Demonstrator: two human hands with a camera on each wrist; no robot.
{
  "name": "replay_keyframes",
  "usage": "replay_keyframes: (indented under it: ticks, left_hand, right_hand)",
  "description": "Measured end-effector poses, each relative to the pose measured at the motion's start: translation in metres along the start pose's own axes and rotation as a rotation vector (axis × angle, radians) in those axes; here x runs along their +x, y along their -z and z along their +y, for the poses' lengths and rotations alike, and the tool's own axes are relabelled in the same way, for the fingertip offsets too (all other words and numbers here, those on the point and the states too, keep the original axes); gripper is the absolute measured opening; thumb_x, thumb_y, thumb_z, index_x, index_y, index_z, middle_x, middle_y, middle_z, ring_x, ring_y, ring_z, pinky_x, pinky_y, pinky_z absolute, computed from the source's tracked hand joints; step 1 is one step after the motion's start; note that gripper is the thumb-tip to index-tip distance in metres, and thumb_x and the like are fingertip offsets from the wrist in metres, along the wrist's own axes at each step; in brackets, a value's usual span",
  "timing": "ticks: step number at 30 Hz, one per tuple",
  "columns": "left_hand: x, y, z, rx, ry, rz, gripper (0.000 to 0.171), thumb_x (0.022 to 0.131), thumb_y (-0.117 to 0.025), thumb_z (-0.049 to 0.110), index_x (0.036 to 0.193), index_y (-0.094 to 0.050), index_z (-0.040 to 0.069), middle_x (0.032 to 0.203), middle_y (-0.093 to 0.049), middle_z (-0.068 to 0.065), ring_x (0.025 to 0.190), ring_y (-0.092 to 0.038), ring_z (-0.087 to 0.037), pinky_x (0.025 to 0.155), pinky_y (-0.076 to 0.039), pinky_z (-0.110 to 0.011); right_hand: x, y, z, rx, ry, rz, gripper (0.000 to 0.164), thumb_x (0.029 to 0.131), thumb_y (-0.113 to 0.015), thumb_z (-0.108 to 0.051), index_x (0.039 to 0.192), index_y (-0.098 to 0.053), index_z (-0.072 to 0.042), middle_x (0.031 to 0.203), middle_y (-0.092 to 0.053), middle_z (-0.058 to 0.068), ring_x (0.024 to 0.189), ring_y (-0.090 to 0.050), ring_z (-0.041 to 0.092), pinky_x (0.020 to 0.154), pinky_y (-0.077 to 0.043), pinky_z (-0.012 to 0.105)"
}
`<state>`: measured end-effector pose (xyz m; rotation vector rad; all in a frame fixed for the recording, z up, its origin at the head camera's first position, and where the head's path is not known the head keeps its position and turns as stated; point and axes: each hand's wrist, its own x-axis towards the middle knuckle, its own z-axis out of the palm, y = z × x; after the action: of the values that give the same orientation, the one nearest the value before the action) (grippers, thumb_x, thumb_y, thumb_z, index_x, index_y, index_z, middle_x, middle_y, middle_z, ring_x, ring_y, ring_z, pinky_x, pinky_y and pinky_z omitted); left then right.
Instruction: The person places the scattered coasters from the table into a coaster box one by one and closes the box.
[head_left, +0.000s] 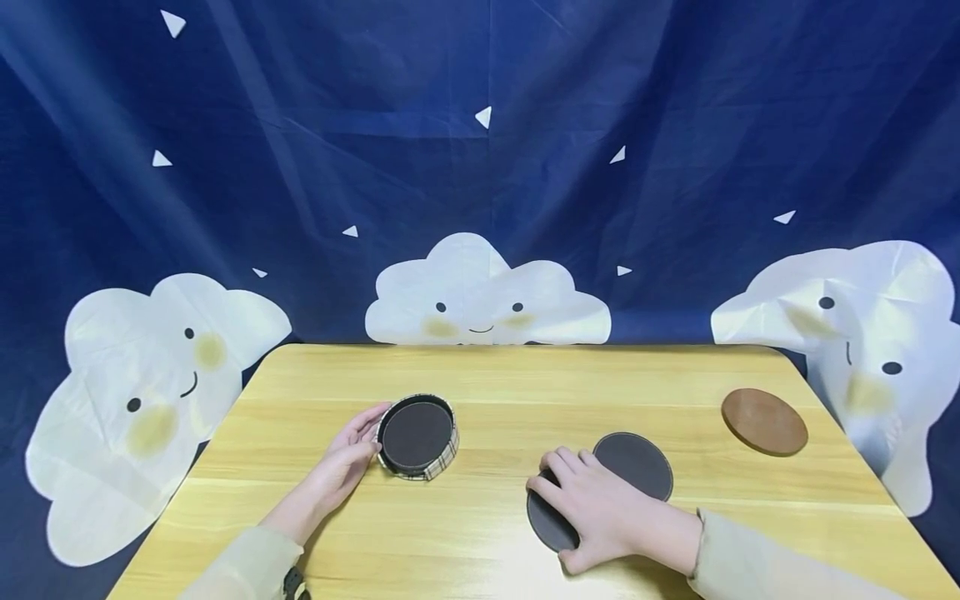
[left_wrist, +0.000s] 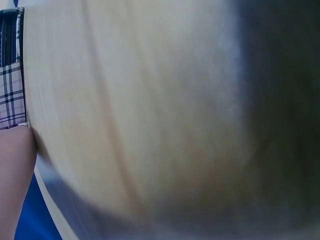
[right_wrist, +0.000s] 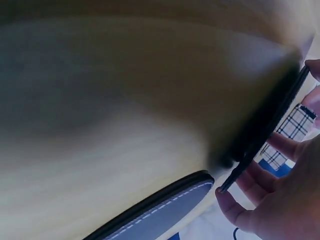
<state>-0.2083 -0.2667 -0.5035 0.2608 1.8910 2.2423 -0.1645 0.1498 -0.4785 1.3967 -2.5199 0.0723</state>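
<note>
My left hand point(head_left: 347, 460) holds the side of a round coaster holder point(head_left: 444, 460), its outer wall covered in plaid. A dark coaster point(head_left: 417, 435) lies inside the holder. Over at the right, my right hand point(head_left: 603, 510) grips a round black coaster point(head_left: 546, 518) by its edge, thumb on the near side and fingers across the far side. The right wrist view shows this coaster point(right_wrist: 272, 127) edge-on, with fingertips at its rim. Just behind it on the table is another black coaster point(head_left: 637, 463), with pale stitching point(right_wrist: 165, 209) round its border.
A brown round coaster point(head_left: 765, 422) lies at the table's right side. The light wooden table point(head_left: 525, 375) ends at a dark blue curtain point(head_left: 420, 167) with white clouds. A black band point(head_left: 294, 582) shows at the left sleeve.
</note>
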Motion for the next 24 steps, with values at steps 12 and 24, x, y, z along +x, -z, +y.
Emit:
replay_keyframes:
  ticks: [12,24]
  left_hand:
    - [0.000,0.002,-0.002,0.000,-0.006,-0.014,0.077,0.090,-0.045,-0.012,0.161,-0.017,-0.015,0.145,-0.052,0.016,0.134,-0.052,0.009,0.111,-0.042,-0.008]
    - [0.001,0.002,-0.002,-0.002,-0.007,-0.006,0.078,0.089,-0.045,-0.013,0.162,-0.016,-0.016,0.145,-0.053,0.016,0.133,-0.052,0.008,0.111,-0.041,-0.009]
  right_hand:
    - [0.006,-0.001,0.001,0.019,-0.016,-0.033,0.084,0.057,-0.080,-0.055,0.131,-0.058,-0.020,0.125,-0.054,0.002,0.111,-0.048,0.015,0.084,-0.039,0.032]
    - [0.036,0.006,0.008,-0.013,-0.012,-0.094,0.085,0.064,-0.077,-0.060,0.136,-0.056,-0.020,0.128,-0.054,0.005,0.114,-0.049,0.019,0.086,-0.042,0.035]
